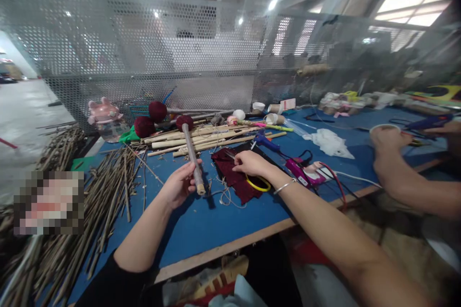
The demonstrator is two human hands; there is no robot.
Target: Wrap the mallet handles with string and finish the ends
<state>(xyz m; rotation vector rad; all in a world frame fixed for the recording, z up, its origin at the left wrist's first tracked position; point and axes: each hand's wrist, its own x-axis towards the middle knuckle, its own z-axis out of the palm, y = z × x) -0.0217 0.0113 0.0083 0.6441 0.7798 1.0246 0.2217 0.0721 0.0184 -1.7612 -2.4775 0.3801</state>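
In my left hand (180,183) is a mallet-like stick (191,153), its shaft wrapped in grey and its far end topped by a dark red ball (185,123). The bare wooden end points toward me, above the table. My right hand (250,163) is closed over yellow-handled scissors (260,186); a bit of metal shows past the fingers, and the yellow loop comes out under the wrist. Beneath them lies dark red cloth (243,187) on something black. Loose string (226,196) is tangled between my hands. Two more dark red balls (144,127) sit farther back.
Thin twigs (108,201) are piled at left beside a pink-lidded jar (105,117). Wooden sticks (216,141) lie across the blue table (201,235). A blue glue gun (266,143), purple power strip (300,172) and white plastic bag (329,141) are at right, near another person's hand (389,139).
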